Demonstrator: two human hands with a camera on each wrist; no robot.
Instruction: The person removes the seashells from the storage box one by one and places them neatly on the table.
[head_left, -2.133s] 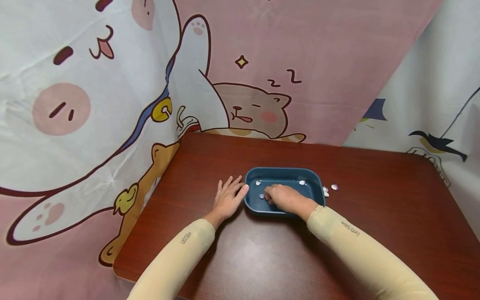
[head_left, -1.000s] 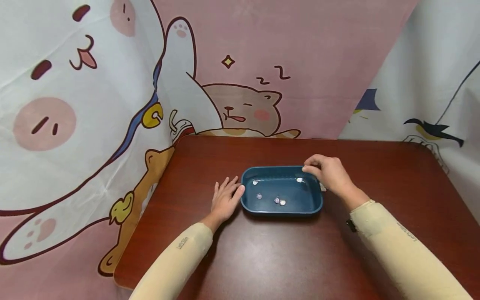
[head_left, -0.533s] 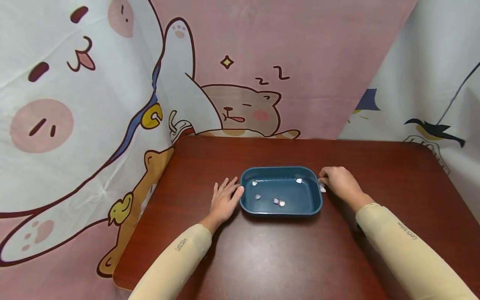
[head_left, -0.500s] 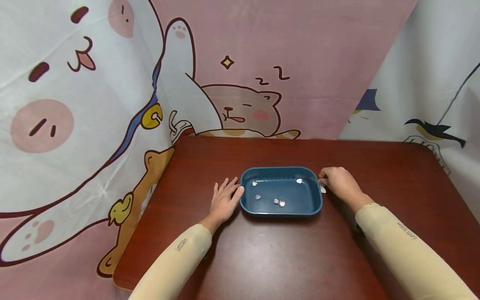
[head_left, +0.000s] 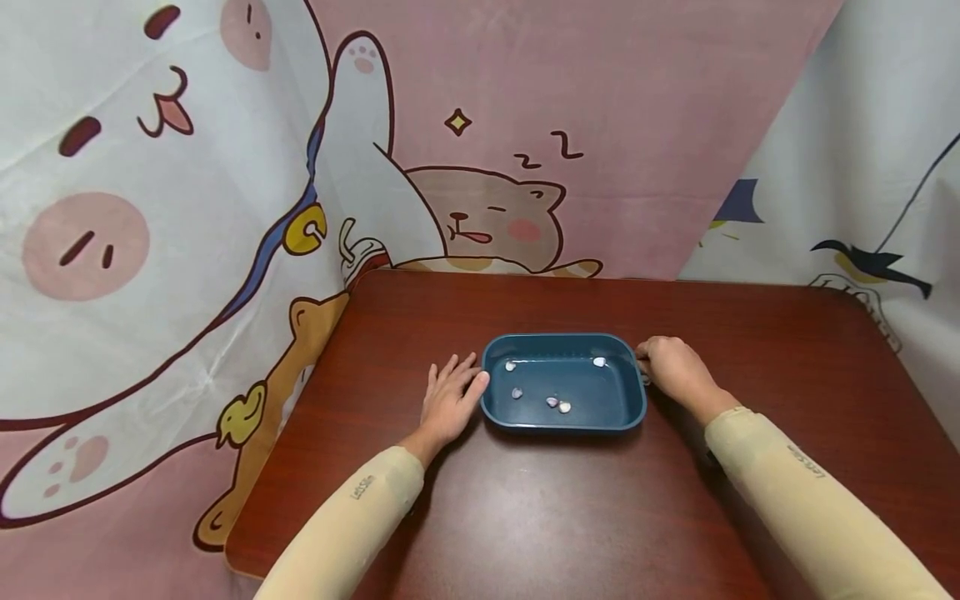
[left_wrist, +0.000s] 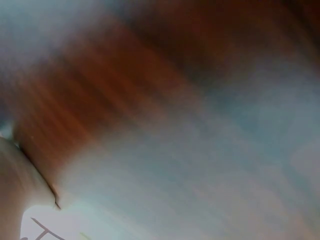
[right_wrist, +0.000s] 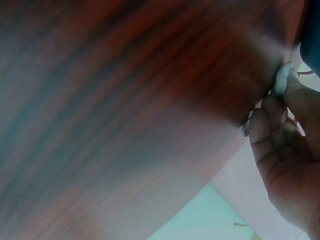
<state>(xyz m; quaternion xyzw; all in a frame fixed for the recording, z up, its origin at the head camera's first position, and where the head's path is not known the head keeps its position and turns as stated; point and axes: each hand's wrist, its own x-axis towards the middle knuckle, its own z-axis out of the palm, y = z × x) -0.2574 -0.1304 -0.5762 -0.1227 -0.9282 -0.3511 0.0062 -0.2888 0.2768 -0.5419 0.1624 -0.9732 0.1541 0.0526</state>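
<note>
A dark blue rectangular tray (head_left: 562, 425) holds several small whitish and purplish seashells, among them a pale seashell (head_left: 599, 362) near its right back corner. My left hand (head_left: 448, 404) lies on the table with fingers spread, thumb at the tray's left rim. Just outside the right end of the tray, my right hand (head_left: 678, 371) reaches down with curled fingers. In the right wrist view its thumb and fingers pinch a whitish seashell (right_wrist: 283, 78), partly hidden by the fingers. A small greyish shell (right_wrist: 245, 127) shows beside the fingertips.
The reddish-brown wooden table (head_left: 480, 508) has a far edge against a cartoon-print curtain (head_left: 637, 125). More of this curtain hangs along the left side. The left wrist view is mostly blurred tabletop (left_wrist: 110, 90).
My right hand has left the inside of the tray, where two shells now lie together, and moved right to the shells outside. My left hand keeps its place by the rim.
</note>
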